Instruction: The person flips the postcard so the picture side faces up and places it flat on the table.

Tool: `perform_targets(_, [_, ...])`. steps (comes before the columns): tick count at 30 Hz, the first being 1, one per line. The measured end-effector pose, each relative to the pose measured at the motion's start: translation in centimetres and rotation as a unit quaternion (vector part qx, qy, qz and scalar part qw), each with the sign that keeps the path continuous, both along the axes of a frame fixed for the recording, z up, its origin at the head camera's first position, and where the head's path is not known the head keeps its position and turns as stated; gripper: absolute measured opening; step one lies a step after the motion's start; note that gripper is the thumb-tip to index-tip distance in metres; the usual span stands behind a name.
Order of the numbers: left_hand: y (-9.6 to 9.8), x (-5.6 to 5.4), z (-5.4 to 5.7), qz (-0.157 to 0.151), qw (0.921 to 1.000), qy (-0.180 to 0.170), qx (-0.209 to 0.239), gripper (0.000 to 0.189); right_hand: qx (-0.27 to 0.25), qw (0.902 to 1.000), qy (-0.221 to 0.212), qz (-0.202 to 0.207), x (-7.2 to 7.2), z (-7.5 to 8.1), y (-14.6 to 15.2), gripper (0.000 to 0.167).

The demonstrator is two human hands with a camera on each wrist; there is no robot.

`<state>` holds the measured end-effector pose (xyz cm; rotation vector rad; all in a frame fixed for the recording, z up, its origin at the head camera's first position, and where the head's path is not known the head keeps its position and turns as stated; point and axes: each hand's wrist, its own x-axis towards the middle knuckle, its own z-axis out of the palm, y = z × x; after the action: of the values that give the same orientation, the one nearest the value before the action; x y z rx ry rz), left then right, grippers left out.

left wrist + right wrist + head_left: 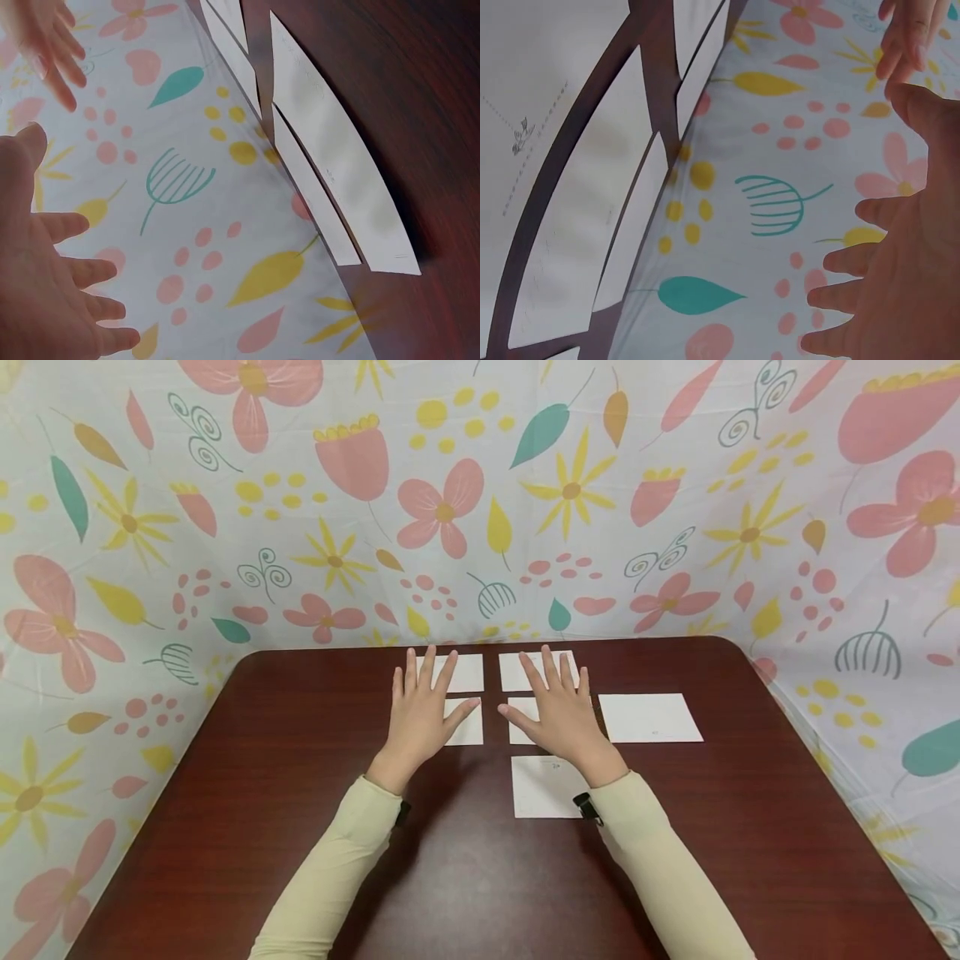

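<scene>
My left hand is held over the left pair of white paper cards, palm down with fingers spread. It partly covers the far left card and the near left card. Opposite it, my right hand spreads its fingers above the far middle card and the card below that. Neither hand holds anything. Both wrist views show the palms raised off the table, with air between them and the cards. A small dark printed mark shows on one card.
Another white card lies right of my right hand, and one more lies nearer me, partly under the right wrist. All rest on a dark red-brown table. A flower-patterned cloth hangs behind the table's far edge.
</scene>
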<state>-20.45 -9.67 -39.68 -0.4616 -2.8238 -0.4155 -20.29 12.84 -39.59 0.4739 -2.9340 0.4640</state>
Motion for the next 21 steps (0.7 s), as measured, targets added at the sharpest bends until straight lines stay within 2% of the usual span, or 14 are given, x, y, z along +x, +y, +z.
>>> perform_targets(7, [-0.3,-0.2,0.0,-0.004,0.9996,-0.008,0.027,0.075,-0.03,0.9992,-0.02,0.017,-0.7,-0.4,-0.7,0.085])
perform_targets(13, [-0.7,-0.5,0.0,-0.004,0.9983,0.0,0.058,0.072,-0.058,0.9972,-0.033,0.033,-1.2,-0.3,-1.5,0.08])
perform_targets(21, [-1.5,-1.0,-0.3,0.008,0.9939,-0.009,0.109,0.068,-0.112,0.9909,-0.045,0.06,-1.7,-0.1,-2.8,0.075])
